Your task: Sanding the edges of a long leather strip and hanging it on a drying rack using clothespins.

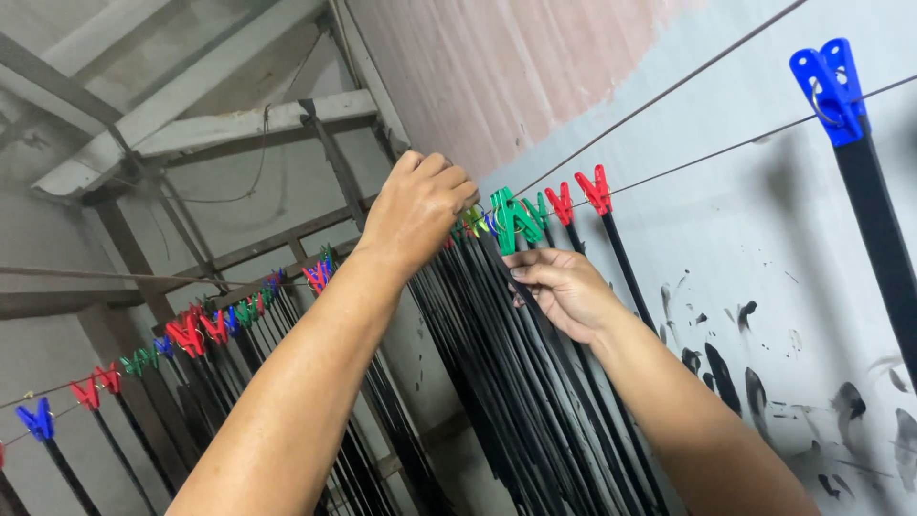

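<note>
My left hand (417, 205) is raised to a wire line (669, 177) and its fingers are closed around a clothespin that I cannot see clearly. My right hand (564, 287) sits just below and to the right, pinching a thin black strip (535, 382) that hangs among several others. A green clothespin (506, 218) sits on the line right beside my left hand. Two red clothespins (594, 189) follow it to the right, each holding a black strip. A blue clothespin (829, 88) holds a wider-looking black strip at the far right.
A second line at the left carries red, green and blue clothespins (191, 334) with more black strips. The pale wall (764, 287) on the right bears black paint smears. Grey roof beams (220, 124) run overhead.
</note>
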